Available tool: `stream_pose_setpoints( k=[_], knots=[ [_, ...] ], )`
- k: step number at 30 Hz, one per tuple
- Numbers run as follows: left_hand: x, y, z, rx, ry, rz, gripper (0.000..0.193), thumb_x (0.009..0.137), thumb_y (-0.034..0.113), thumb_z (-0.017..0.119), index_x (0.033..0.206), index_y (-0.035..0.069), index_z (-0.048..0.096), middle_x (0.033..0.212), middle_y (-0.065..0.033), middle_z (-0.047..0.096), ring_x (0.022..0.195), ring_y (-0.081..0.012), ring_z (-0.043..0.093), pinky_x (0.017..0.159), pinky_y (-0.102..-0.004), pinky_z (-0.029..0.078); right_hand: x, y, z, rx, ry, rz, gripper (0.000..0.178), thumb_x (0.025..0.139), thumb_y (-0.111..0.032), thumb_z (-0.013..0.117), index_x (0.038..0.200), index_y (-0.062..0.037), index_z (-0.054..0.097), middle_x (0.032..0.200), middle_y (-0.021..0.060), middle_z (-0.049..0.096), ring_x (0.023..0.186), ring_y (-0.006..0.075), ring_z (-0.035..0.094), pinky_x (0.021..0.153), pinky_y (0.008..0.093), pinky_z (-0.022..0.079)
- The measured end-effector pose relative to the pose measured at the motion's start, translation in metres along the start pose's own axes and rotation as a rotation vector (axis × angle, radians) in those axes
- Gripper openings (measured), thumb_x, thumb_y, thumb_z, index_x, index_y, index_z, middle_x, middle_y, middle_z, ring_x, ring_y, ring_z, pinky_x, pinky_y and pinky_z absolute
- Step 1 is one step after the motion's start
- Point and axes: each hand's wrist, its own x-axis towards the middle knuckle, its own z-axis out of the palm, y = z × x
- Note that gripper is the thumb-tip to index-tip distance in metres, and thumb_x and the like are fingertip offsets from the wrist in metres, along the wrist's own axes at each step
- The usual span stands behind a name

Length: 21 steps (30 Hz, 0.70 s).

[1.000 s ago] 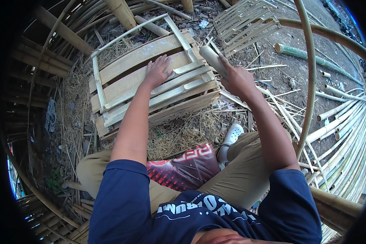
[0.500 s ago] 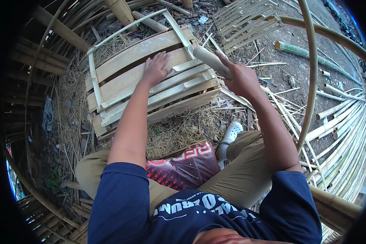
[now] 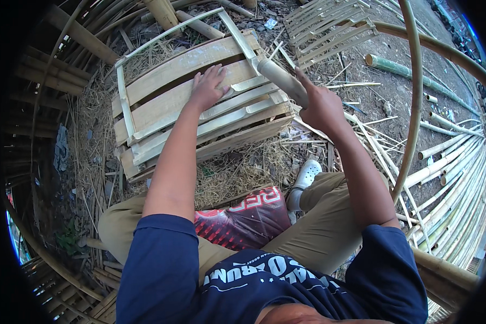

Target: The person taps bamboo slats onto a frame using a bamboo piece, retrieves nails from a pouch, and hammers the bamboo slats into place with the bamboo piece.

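A low wooden crate with pale slats (image 3: 164, 113) lies in front of me. On top of it rests a four-sided frame of thin bamboo strips (image 3: 126, 100), its far side reaching past the slats. My left hand (image 3: 208, 89) presses flat on a slat inside the frame, fingers spread, near the strip on its close side. In my right hand (image 3: 321, 106) is a thick bamboo tube (image 3: 282, 79), gripped at its near end with the index finger stretched along it. The tube's far end is at the frame's right strip; whether they touch I cannot tell.
A slatted bamboo panel (image 3: 329, 32) lies beyond the crate to the right. A green bamboo pole (image 3: 421, 85) and a bundle of split bamboo (image 3: 459, 200) are on the right. A curved pole (image 3: 414, 108) rises beside my right arm. Dry shavings (image 3: 237, 175) cover the ground.
Hardly anything differs. My right hand and the bamboo tube have shifted very slightly; my left hand stays on the same slat.
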Motion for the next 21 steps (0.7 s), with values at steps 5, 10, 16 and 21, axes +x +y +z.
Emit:
stream_pose_setpoints(
  k=[5, 10, 16, 21],
  knots=[
    [0.002, 0.001, 0.001, 0.004, 0.006, 0.009, 0.070, 0.098, 0.046, 0.060, 0.159, 0.019, 0.041, 0.169, -0.0072, 0.032, 0.157, -0.0246, 0.024, 0.127, -0.0558, 0.012, 0.002, 0.009, 0.011, 0.039, 0.048, -0.002, 0.074, 0.072, -0.013, 0.073, 0.144, -0.0153, 0.054, 0.093, 0.0195, 0.074, 0.088, 0.0386, 0.073, 0.079, 0.0484, 0.058],
    [-0.002, -0.001, 0.000, 0.019, -0.002, -0.011, 0.068, 0.098, 0.045, 0.061, 0.159, 0.019, 0.043, 0.169, -0.0063, 0.032, 0.157, -0.0242, 0.024, 0.127, -0.0553, 0.012, 0.000, -0.003, -0.010, 0.134, 0.017, 0.105, 0.049, 0.074, -0.021, 0.076, 0.120, -0.0082, 0.068, 0.097, 0.0200, 0.075, 0.091, 0.0388, 0.073, 0.082, 0.0485, 0.057],
    [0.001, 0.002, 0.000, -0.013, 0.012, 0.000, 0.068, 0.098, 0.044, 0.061, 0.159, 0.020, 0.042, 0.168, -0.0067, 0.033, 0.157, -0.0242, 0.025, 0.127, -0.0552, 0.012, -0.001, 0.007, 0.007, 0.001, 0.026, 0.055, 0.033, 0.071, -0.017, 0.075, 0.100, -0.0032, 0.069, 0.089, 0.0210, 0.074, 0.085, 0.0401, 0.073, 0.080, 0.0489, 0.059],
    [0.001, 0.001, -0.002, -0.019, 0.008, -0.011, 0.068, 0.098, 0.043, 0.062, 0.159, 0.020, 0.042, 0.168, -0.0072, 0.033, 0.157, -0.0241, 0.025, 0.126, -0.0556, 0.012, -0.003, 0.009, 0.004, 0.050, 0.054, 0.086, 0.034, 0.072, -0.019, 0.075, 0.100, -0.0024, 0.068, 0.090, 0.0211, 0.074, 0.088, 0.0400, 0.073, 0.080, 0.0491, 0.059]
  ],
)
